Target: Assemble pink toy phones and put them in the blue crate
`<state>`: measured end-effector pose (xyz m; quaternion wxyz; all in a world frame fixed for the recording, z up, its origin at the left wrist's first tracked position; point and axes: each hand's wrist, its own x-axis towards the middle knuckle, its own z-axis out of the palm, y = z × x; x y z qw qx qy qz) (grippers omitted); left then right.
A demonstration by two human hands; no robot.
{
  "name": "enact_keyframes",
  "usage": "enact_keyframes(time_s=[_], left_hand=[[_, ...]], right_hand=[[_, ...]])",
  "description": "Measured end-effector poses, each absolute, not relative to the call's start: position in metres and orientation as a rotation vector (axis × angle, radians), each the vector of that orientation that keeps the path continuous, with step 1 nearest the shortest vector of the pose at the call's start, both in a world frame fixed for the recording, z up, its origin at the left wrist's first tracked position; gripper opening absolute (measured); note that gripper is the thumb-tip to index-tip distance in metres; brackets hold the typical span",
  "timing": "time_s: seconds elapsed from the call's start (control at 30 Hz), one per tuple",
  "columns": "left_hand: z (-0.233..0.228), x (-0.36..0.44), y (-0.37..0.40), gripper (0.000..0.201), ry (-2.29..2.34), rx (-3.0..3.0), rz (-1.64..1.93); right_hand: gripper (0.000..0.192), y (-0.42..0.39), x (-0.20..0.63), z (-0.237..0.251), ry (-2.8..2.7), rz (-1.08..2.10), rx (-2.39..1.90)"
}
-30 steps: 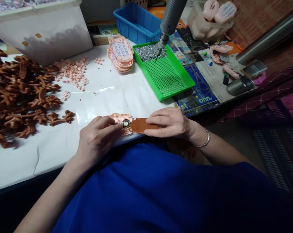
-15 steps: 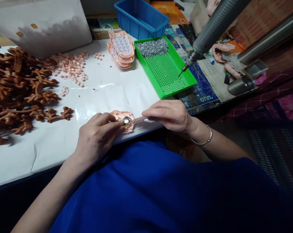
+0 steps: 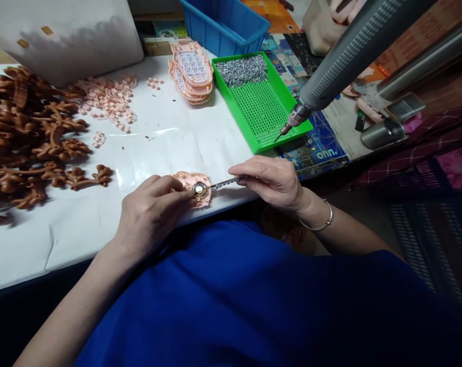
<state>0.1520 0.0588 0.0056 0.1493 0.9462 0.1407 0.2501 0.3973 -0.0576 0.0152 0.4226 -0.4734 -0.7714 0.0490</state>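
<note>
Head view:

- Pink shell [image 3: 195, 186]: flat moulded plastic piece with a scalloped outline, lying near the front edge of the table [image 3: 165, 137]; a small round metal disc [image 3: 199, 188] sits in it, shiny and silver-rimmed.
- Thin board [image 3: 223, 183]: slim flat strip seen edge-on, tilted, its left end meeting the disc.
- Left hand [image 3: 150, 214]: grip closed narrow, fingertips pressing on the pink shell just beside the disc.
- Right hand [image 3: 271, 181]: grip pinched on the right end of the thin board; a thin metal bangle [image 3: 323, 221] circles the wrist.
- Powered screwdriver [image 3: 341, 56]: grey, ribbed barrel, hanging slantwise above the right side, its tip over the near corner of the green tray.
- Green tray [image 3: 265, 114]: rectangular plastic, perforated grid floor, with a heap of small silver screws [image 3: 242, 70] at its far end.
- Stack of pink keypad fronts [image 3: 193, 74]: rounded, just left of the green tray.
- Blue bin [image 3: 225, 25]: rectangular plastic, behind the tray.
- Brown plastic sprues [image 3: 28, 137]: branching, glossy, piled at the left.
- Small pink pieces [image 3: 108, 99]: scattered loose beside the sprues.
- Table surface: white sheet under clear film, creased; printed paper [image 3: 318, 148] covers the right part.
</note>
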Motion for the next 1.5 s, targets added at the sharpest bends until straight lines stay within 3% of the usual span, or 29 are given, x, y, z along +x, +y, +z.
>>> enact_keyframes(time_s=[0.2, 0.43, 0.6, 0.93, 1.2, 1.5], left_hand=[[0.005, 0.156, 0.054, 0.016, 0.445, 2.710, 0.763], [0.012, 0.161, 0.049, 0.014, 0.483, 2.768, 0.822], [0.011, 0.159, 0.051, 0.013, 0.415, 2.771, 0.818], [0.013, 0.155, 0.052, 0.018, 0.387, 2.838, 0.764], [0.008, 0.157, 0.048, 0.013, 0.486, 2.743, 0.778], [0.013, 0.161, 0.048, 0.018, 0.685, 2.486, 0.646]], right_hand=[[0.020, -0.060, 0.400, 0.012, -1.976, 0.098, -1.138], [0.022, -0.066, 0.404, 0.012, -2.206, -0.142, -0.979], [0.028, -0.070, 0.401, 0.012, -2.116, -0.017, -1.049], [0.021, -0.070, 0.395, 0.008, -1.896, 0.154, -1.175], [0.019, -0.071, 0.397, 0.006, -1.967, 0.070, -1.102], [0.034, -0.073, 0.399, 0.003, -2.114, -0.065, -0.975]])
